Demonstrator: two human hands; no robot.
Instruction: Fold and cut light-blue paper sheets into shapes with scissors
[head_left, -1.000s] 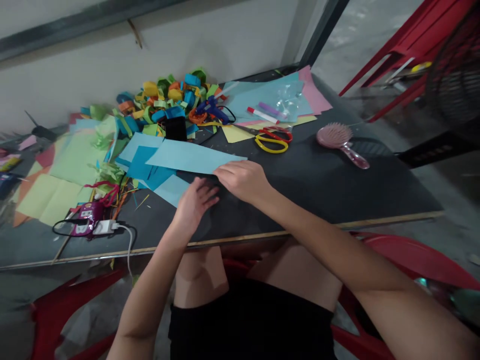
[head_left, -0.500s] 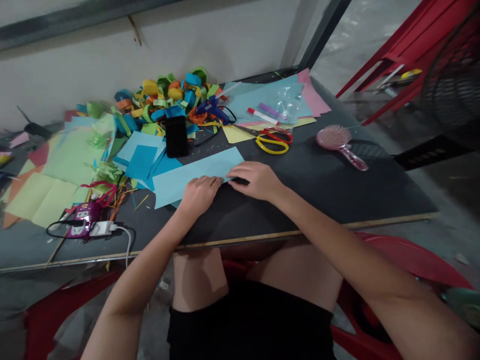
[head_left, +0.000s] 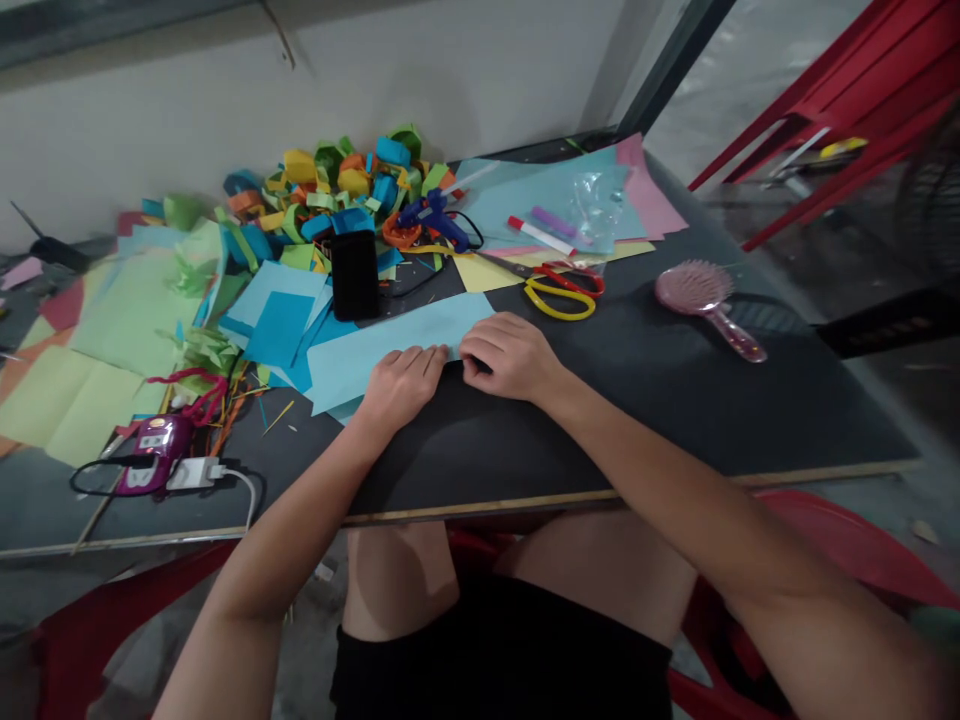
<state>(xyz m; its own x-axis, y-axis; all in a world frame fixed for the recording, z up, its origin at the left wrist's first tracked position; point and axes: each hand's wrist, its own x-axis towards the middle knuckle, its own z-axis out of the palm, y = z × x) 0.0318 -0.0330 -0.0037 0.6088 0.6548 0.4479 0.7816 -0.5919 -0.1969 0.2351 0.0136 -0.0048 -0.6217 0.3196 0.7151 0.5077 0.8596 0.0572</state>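
While hands (head_left: 405,388) touch its near edge, lt blue paper (head_left: 375,345), mostly beyond

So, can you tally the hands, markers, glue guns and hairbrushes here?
Hands (left hand and right hand, both at the long pale-blue paper strip): 2
Markers (slim white-and-red marker, slim purple marker): 2
Blue plastic glue gun: 1
Pink oval hairbrush: 1
Total: 6

Dark table (head_left: 675,420), pale strip (head_left: 487,508) along near edge. On it: far middle, heap of coloured paper loops (head_left: 352,182); left, pile of green and yellow sheets (head_left: 142,310); near left, purple socket block (head_left: 159,440); middle, light-blue paper (head_left: 405,335); far right, blue and pink sheets (head_left: 517,187); right, pink hairbrush (head_left: 695,289)
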